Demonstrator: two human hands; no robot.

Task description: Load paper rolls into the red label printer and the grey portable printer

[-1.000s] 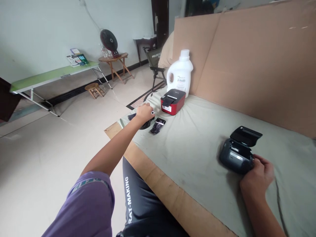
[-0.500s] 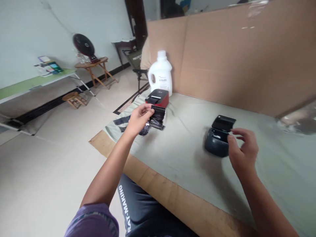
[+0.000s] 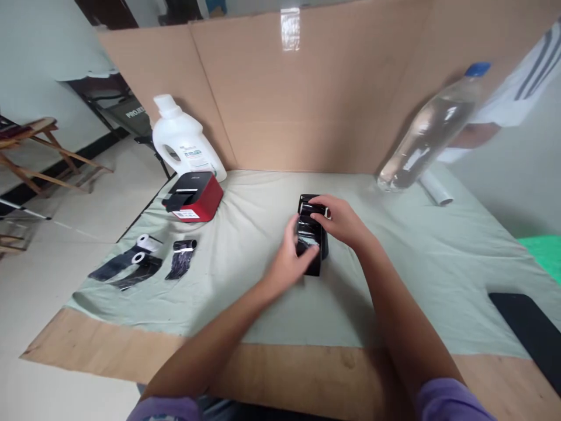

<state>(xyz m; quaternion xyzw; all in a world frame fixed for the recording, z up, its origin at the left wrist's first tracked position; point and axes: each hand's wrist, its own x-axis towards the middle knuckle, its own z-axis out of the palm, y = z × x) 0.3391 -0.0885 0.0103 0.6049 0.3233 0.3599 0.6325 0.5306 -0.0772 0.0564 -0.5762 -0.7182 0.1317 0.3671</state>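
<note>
In front of me on the cloth sits a small black printer (image 3: 325, 245), mostly covered by my hands and by a glossy black ribbon roll (image 3: 309, 225) stretched over it. My left hand (image 3: 290, 254) grips the ribbon's near, left side, fingers along its edge and thumb across its lower end. At the far end, my right hand (image 3: 340, 219) pinches the ribbon's upper roll between thumb and fingers. Whether the ribbon rests inside the printer or just above it, I cannot tell.
At left stand a red and black printer (image 3: 213, 196) and a white jug (image 3: 188, 140). Loose film rolls (image 3: 146, 257) and a short dark roll (image 3: 183, 254) lie nearer. A clear bottle (image 3: 432, 134) leans against the cardboard (image 3: 307, 105); a black phone-like slab (image 3: 526, 327) lies right.
My left hand has brought the black ribbon roll from the left over to the black printer. My right hand now holds the ribbon too. The view has swung right.
</note>
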